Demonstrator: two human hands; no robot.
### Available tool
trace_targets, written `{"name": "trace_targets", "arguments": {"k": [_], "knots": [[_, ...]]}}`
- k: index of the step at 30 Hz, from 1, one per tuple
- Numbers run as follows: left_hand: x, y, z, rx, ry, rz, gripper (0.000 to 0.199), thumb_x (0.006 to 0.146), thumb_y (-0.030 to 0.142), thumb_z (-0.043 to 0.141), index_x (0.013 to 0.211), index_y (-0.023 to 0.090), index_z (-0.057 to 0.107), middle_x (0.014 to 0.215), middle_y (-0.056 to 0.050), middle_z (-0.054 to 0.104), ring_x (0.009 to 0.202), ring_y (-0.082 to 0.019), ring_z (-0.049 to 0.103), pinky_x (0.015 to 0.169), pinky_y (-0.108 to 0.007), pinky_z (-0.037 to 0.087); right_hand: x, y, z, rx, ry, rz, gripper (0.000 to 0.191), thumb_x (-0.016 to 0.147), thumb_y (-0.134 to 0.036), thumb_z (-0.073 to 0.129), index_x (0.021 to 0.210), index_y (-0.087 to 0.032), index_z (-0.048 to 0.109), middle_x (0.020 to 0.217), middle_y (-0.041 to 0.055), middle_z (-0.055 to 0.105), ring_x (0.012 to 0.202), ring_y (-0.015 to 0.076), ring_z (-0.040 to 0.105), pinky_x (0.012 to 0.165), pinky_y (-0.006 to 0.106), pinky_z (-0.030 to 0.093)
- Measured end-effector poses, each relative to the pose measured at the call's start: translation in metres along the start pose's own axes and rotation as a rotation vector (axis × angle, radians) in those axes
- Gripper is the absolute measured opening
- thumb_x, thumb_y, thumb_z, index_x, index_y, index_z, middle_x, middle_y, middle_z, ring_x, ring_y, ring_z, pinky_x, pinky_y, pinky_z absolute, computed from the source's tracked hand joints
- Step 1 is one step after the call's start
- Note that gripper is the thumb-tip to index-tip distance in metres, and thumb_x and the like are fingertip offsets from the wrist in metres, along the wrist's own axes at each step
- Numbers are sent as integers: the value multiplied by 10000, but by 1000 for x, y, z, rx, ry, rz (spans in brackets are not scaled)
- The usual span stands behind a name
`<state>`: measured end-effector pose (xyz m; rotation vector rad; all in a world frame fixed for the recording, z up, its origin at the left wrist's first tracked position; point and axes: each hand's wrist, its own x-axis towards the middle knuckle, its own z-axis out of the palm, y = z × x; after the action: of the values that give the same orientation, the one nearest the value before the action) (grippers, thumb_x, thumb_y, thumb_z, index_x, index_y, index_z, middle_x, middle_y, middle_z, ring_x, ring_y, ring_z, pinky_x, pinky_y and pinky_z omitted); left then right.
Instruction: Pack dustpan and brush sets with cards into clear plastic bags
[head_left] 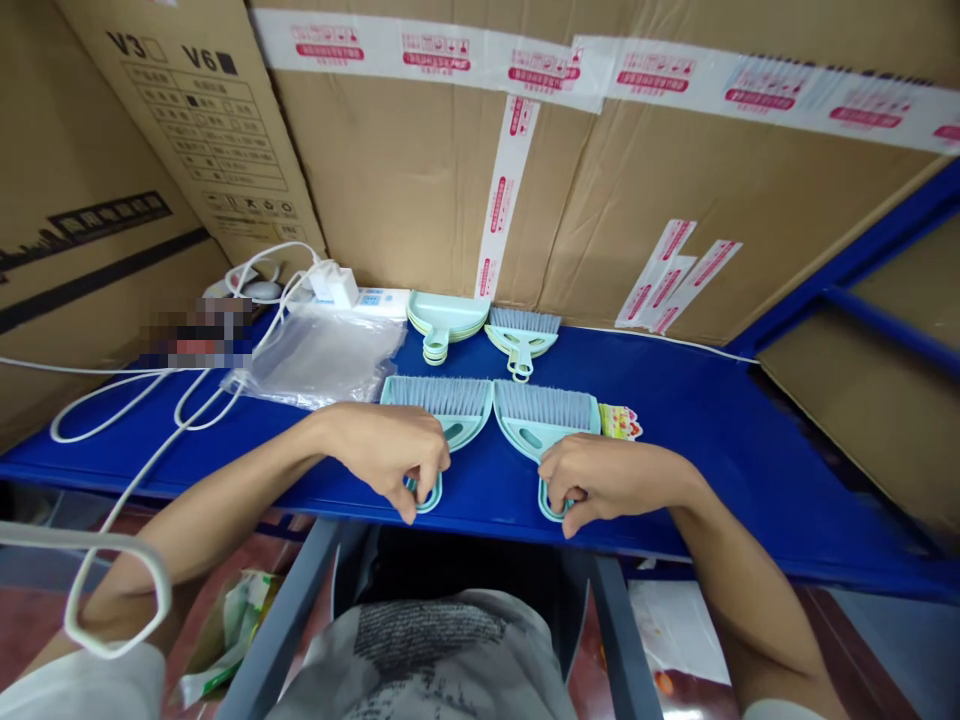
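Two mint-green hand brushes with grey bristles, each seemingly nested in a matching dustpan, lie side by side at the table's front, bristles pointing away from me. My left hand (394, 452) is closed around the handle end of the left brush and dustpan (442, 397). On the right, the fingers of my right hand (600, 482) pinch the looped handle of the other brush and dustpan (546, 407). The inner corners of the two sets meet or nearly meet. Behind them sit a stack of dustpans (448, 316) and a small pile of brushes (523, 338).
Clear plastic bags (322, 355) lie left of the stacks, by a white power strip (384, 302) with chargers. A white cable (142, 478) loops over the left front edge. Colourful cards (621, 422) lie at right. Cardboard (420, 180) walls in the blue table (690, 400).
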<state>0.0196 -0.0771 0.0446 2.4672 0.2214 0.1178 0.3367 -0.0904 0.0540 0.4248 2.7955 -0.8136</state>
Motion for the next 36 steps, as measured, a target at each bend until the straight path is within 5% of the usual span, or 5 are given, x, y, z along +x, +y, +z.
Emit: {"name": "trace_targets", "arguments": {"k": [6,11,19,29,36], "knots": [[-2,2,-21,-157,7,-53,168,932,423,799,1036,309,866,751,-37,743,648,-183,660,619,-301,500,-12,8,-15,139,204,132,461,924,-644,751,962,-187,802,703,-22,610,643,135,555,646,270,404],[1,-23,-27,140,232,-82,498,946,499,770,1361,227,728,1191,-129,761,1094,-269,705,997,-402,555,-50,56,-37,-6,557,579,453,892,-641,712,928,-190,739,769,30,702,703,176,619,673,293,425],[-1,-44,-3,307,93,-60,1430,674,693,922,1755,200,128,1784,-254,187,1655,-468,168,1259,-650,342,-92,119,-35,190,313,792,718,532,-688,907,988,-163,727,963,129,767,951,293,710,807,350,539],[1,-67,0,209,-30,-103,1557,683,718,909,1739,210,-116,1796,-221,-143,1629,-495,-200,1294,-736,46,-92,137,-31,295,328,765,610,601,-738,849,792,-182,685,789,90,779,788,245,713,700,312,473],[0,-67,0,161,-30,-111,1550,677,702,921,1744,223,-96,1801,-202,-145,1622,-511,-210,1289,-748,24,-94,142,-29,277,289,721,597,575,-687,912,837,-173,759,857,97,797,880,274,717,756,324,494]]}}
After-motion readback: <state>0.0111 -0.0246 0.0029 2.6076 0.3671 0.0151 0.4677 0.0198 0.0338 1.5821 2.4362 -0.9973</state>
